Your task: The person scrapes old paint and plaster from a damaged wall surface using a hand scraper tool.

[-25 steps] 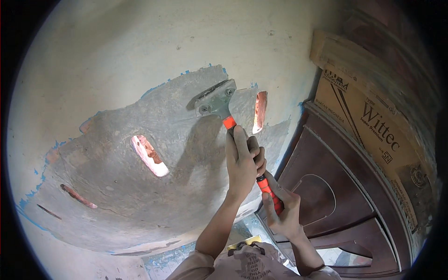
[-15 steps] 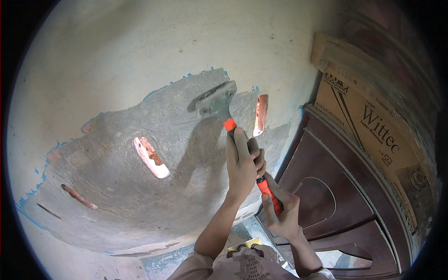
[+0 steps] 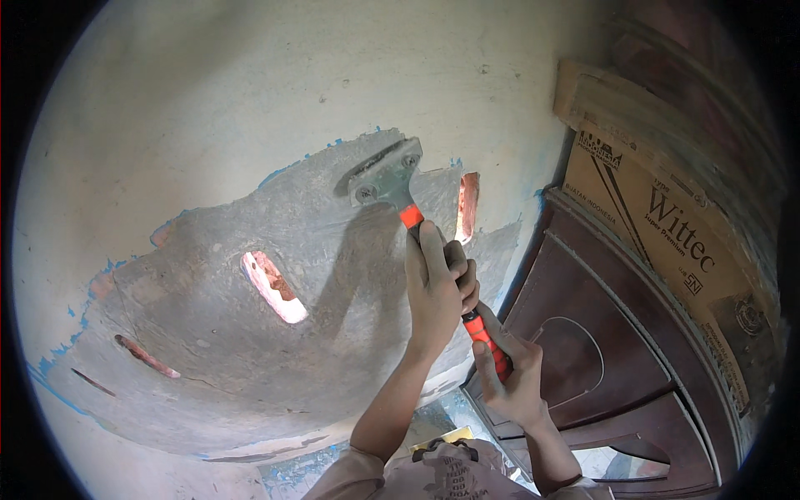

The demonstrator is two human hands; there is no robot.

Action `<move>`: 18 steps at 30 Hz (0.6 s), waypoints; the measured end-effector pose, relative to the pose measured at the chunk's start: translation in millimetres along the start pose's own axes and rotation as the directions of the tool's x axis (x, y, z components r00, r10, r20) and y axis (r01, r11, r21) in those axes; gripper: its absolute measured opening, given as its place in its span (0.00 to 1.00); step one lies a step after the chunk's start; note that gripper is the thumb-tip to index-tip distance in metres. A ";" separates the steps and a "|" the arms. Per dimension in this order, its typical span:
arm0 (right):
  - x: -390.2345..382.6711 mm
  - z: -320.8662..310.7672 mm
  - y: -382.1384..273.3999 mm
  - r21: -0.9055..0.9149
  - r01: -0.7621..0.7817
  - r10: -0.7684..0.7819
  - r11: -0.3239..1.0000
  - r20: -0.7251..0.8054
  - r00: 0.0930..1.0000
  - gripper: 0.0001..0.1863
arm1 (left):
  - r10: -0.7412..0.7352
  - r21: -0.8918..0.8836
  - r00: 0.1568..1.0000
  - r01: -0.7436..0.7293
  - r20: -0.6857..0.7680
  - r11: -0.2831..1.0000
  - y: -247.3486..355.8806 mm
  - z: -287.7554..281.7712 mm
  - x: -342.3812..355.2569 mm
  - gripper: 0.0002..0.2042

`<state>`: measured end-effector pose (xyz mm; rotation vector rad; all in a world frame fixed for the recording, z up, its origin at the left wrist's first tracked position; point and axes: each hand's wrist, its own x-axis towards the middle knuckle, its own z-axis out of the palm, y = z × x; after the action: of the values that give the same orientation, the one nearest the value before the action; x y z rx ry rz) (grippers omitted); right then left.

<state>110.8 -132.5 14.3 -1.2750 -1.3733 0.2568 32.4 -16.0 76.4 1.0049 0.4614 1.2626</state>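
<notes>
Both my hands are closed around one long-handled scraper (image 3: 388, 180), which slants up to the left. My left hand (image 3: 433, 287) wraps the upper shaft just below an orange band. Lower down, my right hand (image 3: 515, 379) grips the red and black end of the handle. The wide grey-green head, with two bolts, lies at the bare grey part of the wall (image 3: 225, 325), close below the ragged edge of pale paint (image 3: 250, 108). Whether its blade presses on the surface I cannot tell. Blue flecks line the paint edge.
Slots with reddish, rough insides cut into the wall: one right of the scraper (image 3: 467, 204), a bright one (image 3: 273, 287) left of centre and more at lower left. On the right stand dark brown wooden furniture (image 3: 525, 333) and a cardboard box (image 3: 650, 225) above it.
The scraper head has moved slightly up the wall, nearer the paint edge, with both hands still on the handle. The view has shifted a little.
</notes>
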 end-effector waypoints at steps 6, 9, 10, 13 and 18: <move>-3.3 3.9 5.7 -0.020 0.030 -0.030 0.999 -0.016 0.999 0.20 | -0.032 0.006 0.999 0.032 -0.014 0.999 2.1 3.4 1.9 0.16; 0.9 2.3 -5.3 0.002 -0.058 0.058 0.998 -0.004 0.998 0.21 | -0.021 0.000 0.999 0.021 0.043 1.000 0.4 -0.7 4.4 0.16; -2.2 4.5 -3.8 -0.005 -0.051 0.051 0.999 -0.017 0.999 0.19 | -0.038 -0.011 0.999 0.038 0.010 0.999 -2.4 -1.7 1.0 0.16; -10.4 10.8 5.2 -0.009 -0.048 0.048 0.999 -0.029 0.998 0.15 | -0.079 -0.005 0.996 0.079 -0.041 0.997 -8.0 -6.0 -2.9 0.16; 3.9 11.2 -4.6 -0.003 -0.053 0.053 0.999 -0.011 0.999 0.14 | 0.001 0.014 1.000 -0.001 0.028 1.000 12.7 -1.2 10.0 0.17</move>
<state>100.5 -125.5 16.8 -1.3147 -1.3329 0.2841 27.1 -6.6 88.5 1.0332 0.4490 1.2465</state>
